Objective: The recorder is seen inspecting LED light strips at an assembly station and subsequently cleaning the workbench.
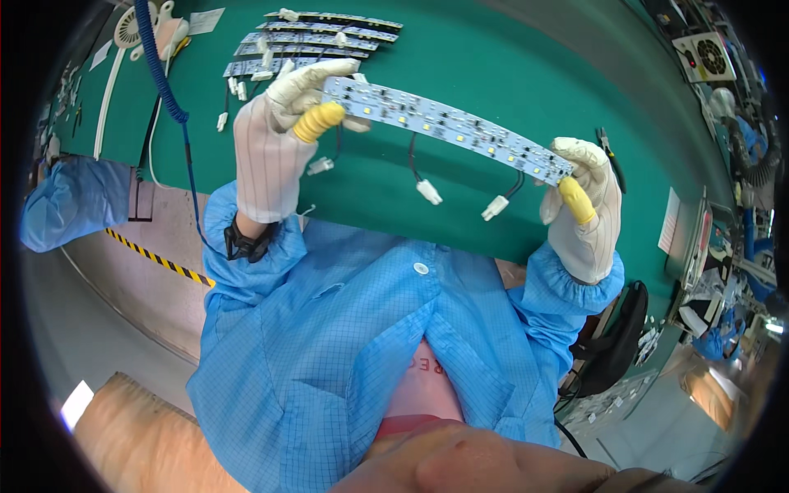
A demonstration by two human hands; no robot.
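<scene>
A curved white LED circuit board (pixel 448 127) is held up level above the green bench, gripped at both ends. My left hand (pixel 289 135), in a striped white glove with a yellow thumb cot, pinches its left end. At the right end, my right hand (pixel 585 201), gloved alike, has its thumb over the board's edge and fingers behind. Small components and yellowish LEDs cover the face toward me. Dark wires with white connectors hang below it, one white connector (pixel 428 192) near the middle and another white connector (pixel 496 208) toward the right.
Several similar boards (pixel 312 39) lie stacked at the back left. A blue coiled cord (pixel 156 70) hangs at the left, near a white fan (pixel 129 29). Pliers (pixel 610 156) rest beyond my right hand. A co-worker's blue sleeve (pixel 78 201) is at the far left.
</scene>
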